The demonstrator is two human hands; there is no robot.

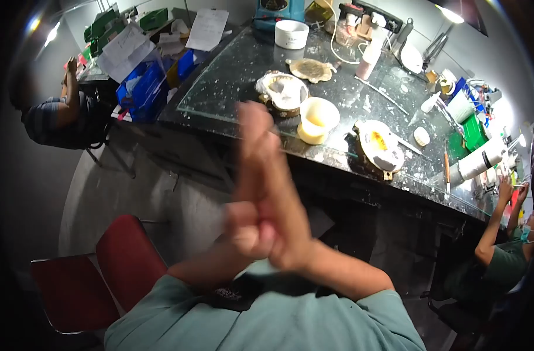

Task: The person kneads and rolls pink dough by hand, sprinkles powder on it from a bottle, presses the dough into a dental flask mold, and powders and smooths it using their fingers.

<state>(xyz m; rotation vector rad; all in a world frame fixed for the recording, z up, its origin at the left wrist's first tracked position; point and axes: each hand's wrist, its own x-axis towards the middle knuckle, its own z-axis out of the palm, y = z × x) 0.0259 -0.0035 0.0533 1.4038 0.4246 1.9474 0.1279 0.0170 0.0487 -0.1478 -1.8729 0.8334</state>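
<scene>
My left hand (249, 175) and my right hand (287, 207) are pressed palm to palm in front of my chest, with fingers stretched upward. Both are blurred by motion, and no object shows between them; the inner palms are hidden. Just beyond the fingertips, on the dark bench, stand a cream-coloured cup (315, 126) and a metal flask filled with white plaster (283, 92). Another flask (379, 146), with an orange-yellow patch in its plaster, sits further right near the bench edge. Behind them lies a flat metal flask lid (311, 69).
A white bowl (291, 36), a bottle with pinkish contents (369, 58) and a white cap (421, 136) stand on the bench (220, 88). Red chairs (129, 257) are at lower left. One person (62, 117) sits at far left, another (495, 257) at right.
</scene>
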